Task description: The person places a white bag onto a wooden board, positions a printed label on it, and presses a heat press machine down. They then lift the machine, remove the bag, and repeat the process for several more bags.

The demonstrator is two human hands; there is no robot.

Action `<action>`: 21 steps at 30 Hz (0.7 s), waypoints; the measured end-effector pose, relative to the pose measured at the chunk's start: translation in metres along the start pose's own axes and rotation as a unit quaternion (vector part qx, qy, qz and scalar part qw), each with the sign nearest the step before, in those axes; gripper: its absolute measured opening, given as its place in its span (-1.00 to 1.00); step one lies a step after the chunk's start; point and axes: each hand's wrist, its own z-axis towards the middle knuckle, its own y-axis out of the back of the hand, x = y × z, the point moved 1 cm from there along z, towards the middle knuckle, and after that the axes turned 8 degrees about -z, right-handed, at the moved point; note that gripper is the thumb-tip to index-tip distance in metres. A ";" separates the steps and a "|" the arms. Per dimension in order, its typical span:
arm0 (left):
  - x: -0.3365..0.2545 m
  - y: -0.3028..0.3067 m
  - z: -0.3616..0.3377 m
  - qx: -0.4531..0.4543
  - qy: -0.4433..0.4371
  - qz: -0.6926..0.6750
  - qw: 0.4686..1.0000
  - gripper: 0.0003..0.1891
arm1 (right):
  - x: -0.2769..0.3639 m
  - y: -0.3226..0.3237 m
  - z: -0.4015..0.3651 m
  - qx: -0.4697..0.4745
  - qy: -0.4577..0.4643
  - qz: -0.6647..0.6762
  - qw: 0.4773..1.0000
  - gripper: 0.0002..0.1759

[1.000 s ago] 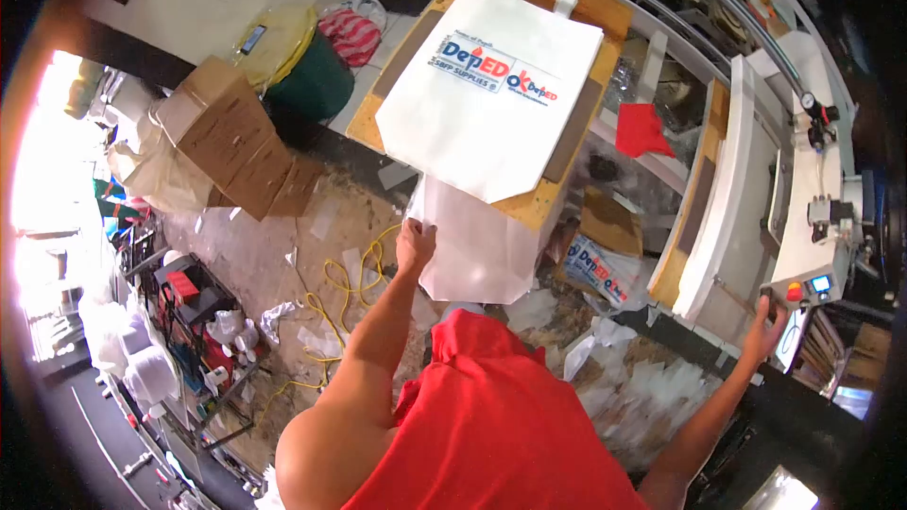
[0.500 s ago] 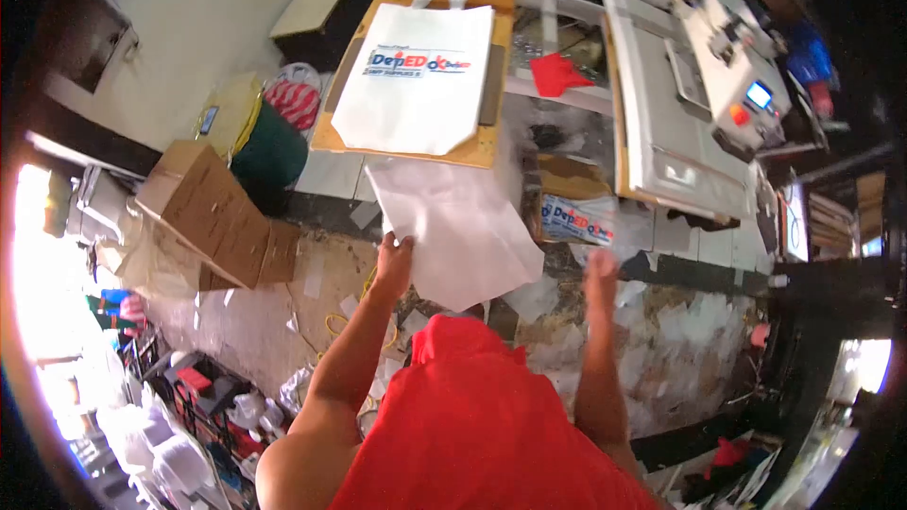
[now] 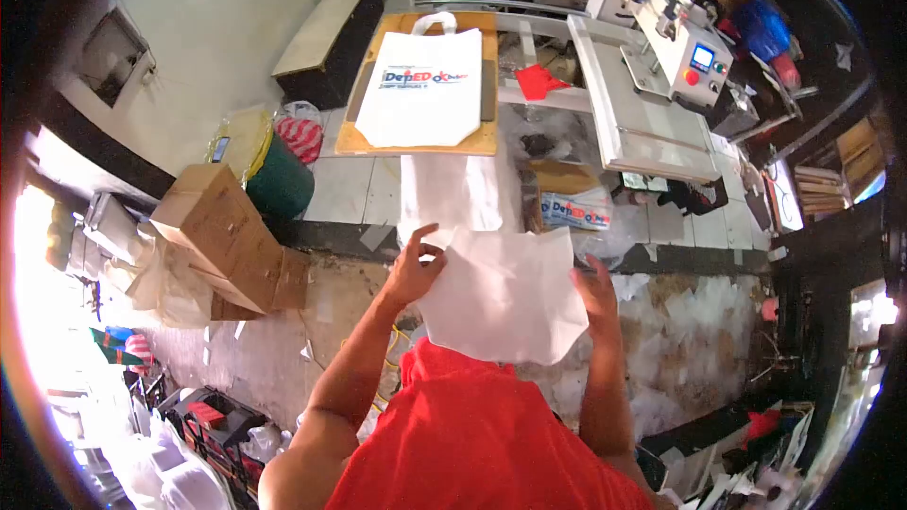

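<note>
A plain white bag (image 3: 505, 297) is stretched between my two hands in front of my chest. Its lower corners are slanted, and no handle shows on it. My left hand (image 3: 416, 271) pinches its upper left edge between thumb and fingers. At the right edge, my right hand (image 3: 595, 291) has its thumb and fingers closed on the side. Beyond them, a printed white tote bag (image 3: 420, 113) with blue and red lettering lies flat on a wooden board (image 3: 354, 140). White material (image 3: 449, 191) hangs or lies just below that board.
A heat press (image 3: 652, 123) with a lit display stands to the right. An open cardboard box (image 3: 572, 191) holds printed pieces. Cartons (image 3: 222, 236) and a green bin (image 3: 281, 179) stand at left. A red cloth (image 3: 540, 82) lies behind. Scraps litter the floor.
My right hand has come in from the right to the bag's right edge. The bag has moved right and nearer to me, now spread between both hands. The view has tilted up.
</note>
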 end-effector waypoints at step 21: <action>-0.388 0.237 0.247 -0.242 -0.675 -0.019 0.697 -0.64 | 0.467 0.089 0.296 -0.371 0.528 -0.177 0.743 -0.56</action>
